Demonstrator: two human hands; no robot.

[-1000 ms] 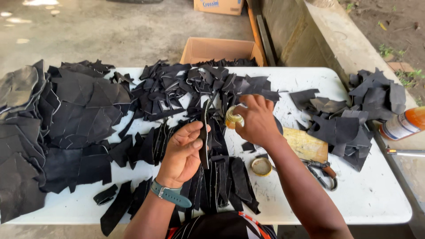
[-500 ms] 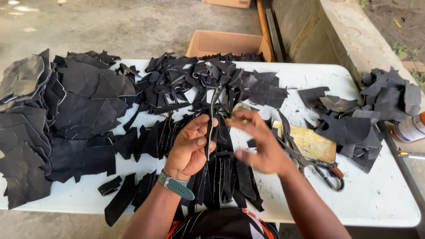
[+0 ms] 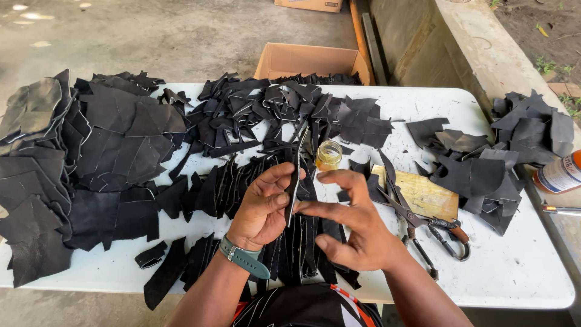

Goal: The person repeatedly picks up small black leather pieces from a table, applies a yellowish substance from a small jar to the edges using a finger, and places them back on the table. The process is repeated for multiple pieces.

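Left hand: my left hand (image 3: 261, 209), a green watch (image 3: 245, 258) on its wrist, pinches one narrow black leather strip (image 3: 295, 181) edge-on between thumb and fingers, the strip standing nearly upright above the desk.
Right hand: my right hand (image 3: 354, 227) is half open; its forefinger and thumb tips touch the lower part of the same strip, and the other fingers curl loosely and grip nothing.
Strips below: a row of cut black strips (image 3: 296, 248) lies side by side on the white desk (image 3: 520, 266) under both hands; too many overlap to count.
Right of my hands: one pair of scissors (image 3: 423, 224) lies partly on one yellowish wooden board (image 3: 426, 197).
Just beyond the strip: one small glass jar (image 3: 328, 155) of amber liquid stands upright.
Leather heaps: three piles of black leather scraps, large at the left (image 3: 78, 163), middle at the far edge (image 3: 272, 109), smaller at the right (image 3: 502, 151).
Right edge: one bottle (image 3: 560, 174) lies on its side.
Floor beyond: two cardboard boxes, one open (image 3: 311, 60) just behind the desk, the other (image 3: 311, 5) farther off.
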